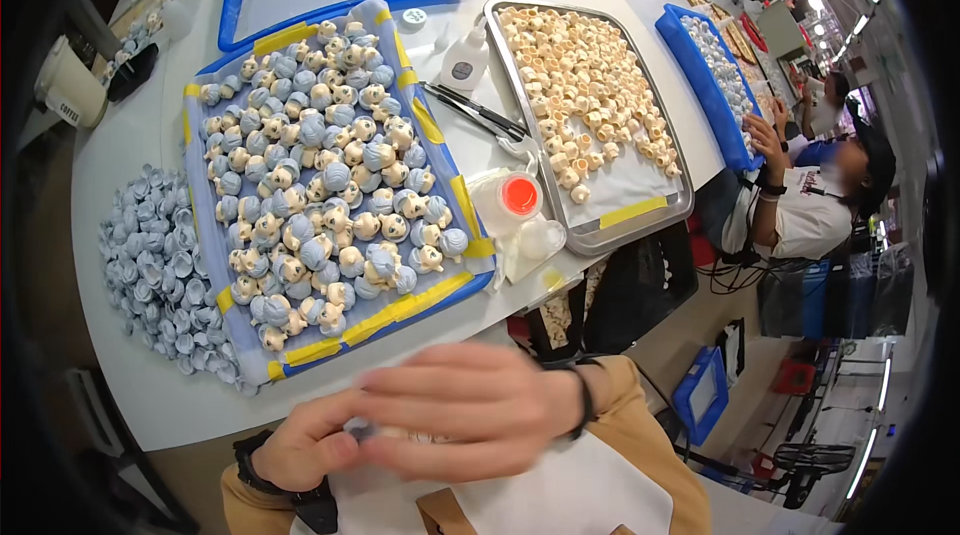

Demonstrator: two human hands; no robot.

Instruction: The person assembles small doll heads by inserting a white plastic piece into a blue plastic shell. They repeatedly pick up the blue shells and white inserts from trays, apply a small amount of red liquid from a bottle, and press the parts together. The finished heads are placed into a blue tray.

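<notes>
My left hand [305,440] is low in front of the table edge, thumb and fingers pinched on a small blue-grey doll part [358,426]. Most of that part is hidden. Across it reaches my right hand [465,410], smeared by motion, its fingers over the left fingertips; whether it grips anything cannot be made out. Just beyond both hands stands a blue tray [482,285] with a taped liner, full of small doll heads [335,175] with blue-grey hair. To its left lies a heap of loose blue-grey hair pieces [165,270].
Right of the doll heads sits a metal tray [688,197] of cream hollow pieces [590,85]. Between the trays are a white bottle [466,60], tweezers [470,113] and a red-orange-topped jar [520,197]. A co-worker [815,200] sits at right; a cream mug [70,85] stands far left.
</notes>
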